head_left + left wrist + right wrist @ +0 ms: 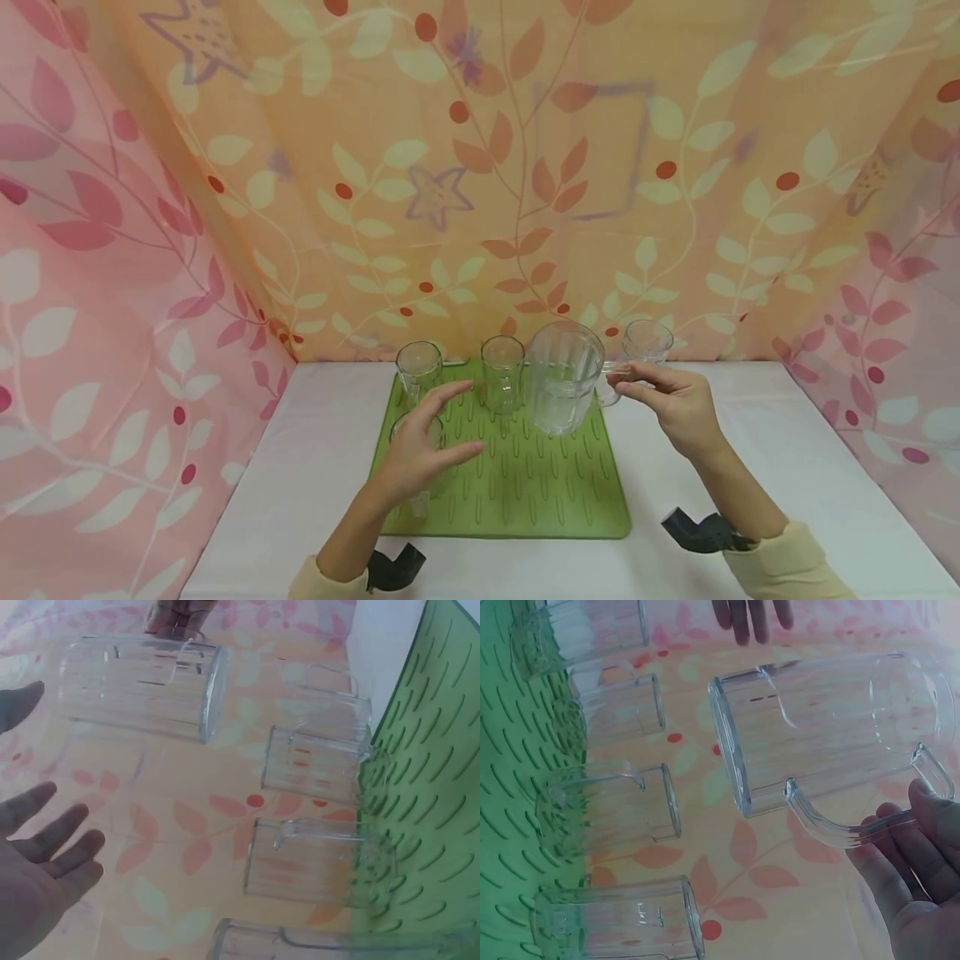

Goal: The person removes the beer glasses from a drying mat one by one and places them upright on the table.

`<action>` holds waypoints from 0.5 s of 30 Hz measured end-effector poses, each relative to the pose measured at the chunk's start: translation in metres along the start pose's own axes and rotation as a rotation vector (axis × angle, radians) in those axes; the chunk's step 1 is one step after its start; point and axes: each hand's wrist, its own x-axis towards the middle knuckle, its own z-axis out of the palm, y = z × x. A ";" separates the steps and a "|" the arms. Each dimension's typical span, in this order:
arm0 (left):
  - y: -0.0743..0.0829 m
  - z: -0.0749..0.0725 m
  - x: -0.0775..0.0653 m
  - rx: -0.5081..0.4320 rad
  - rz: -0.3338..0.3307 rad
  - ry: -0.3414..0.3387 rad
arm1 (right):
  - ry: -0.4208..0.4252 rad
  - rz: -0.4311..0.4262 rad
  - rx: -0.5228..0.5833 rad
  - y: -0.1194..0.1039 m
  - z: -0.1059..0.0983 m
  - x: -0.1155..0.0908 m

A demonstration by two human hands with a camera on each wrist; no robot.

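Above the green ridged mat (517, 500) my right hand (678, 408) grips the handle of a clear glass mug (566, 379), its fingers curled round the handle in the right wrist view. The held mug (825, 735) is off the mat; which end faces up I cannot tell. My left hand (420, 454) stands left of it, thumb and fingers spread, with nothing between them. Beneath and behind that hand is another glass mug (407, 427), partly hidden. Farther back stand a left glass mug (418, 367), a middle glass mug (502, 375) and a right glass mug (648, 340).
The mat lies on a white-covered table (300, 467). A patterned orange curtain (495, 250) closes off the back, with pink patterned cloth (97, 375) at the left side and similar cloth on the right. The mugs are transparent, so their edges overlap in view.
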 end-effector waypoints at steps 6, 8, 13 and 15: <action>-0.002 -0.011 -0.007 0.072 0.010 0.032 | 0.059 -0.017 0.023 -0.003 -0.004 0.002; -0.002 -0.016 -0.010 0.082 0.009 0.044 | 0.074 -0.018 0.024 -0.003 -0.005 0.003; -0.008 -0.025 -0.016 0.107 0.014 0.065 | 0.108 -0.043 0.041 -0.003 -0.008 0.005; -0.013 -0.027 -0.018 0.120 0.015 0.074 | 0.120 -0.053 0.046 -0.003 -0.009 0.006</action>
